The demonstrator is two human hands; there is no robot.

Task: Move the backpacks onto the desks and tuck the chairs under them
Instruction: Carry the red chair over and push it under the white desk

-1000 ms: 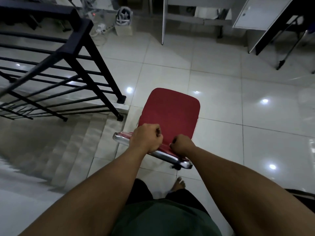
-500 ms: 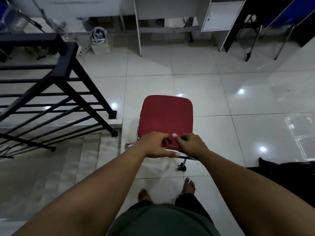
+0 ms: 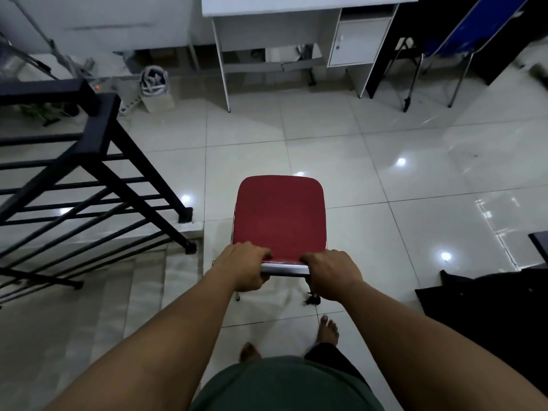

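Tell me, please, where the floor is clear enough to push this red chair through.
Bare tiles run from the red chair to the white desk. Crowded: railing and stairs left, dark object right.

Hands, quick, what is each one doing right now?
Left hand: closed on the chair back's top rail.
Right hand: closed on the same rail.
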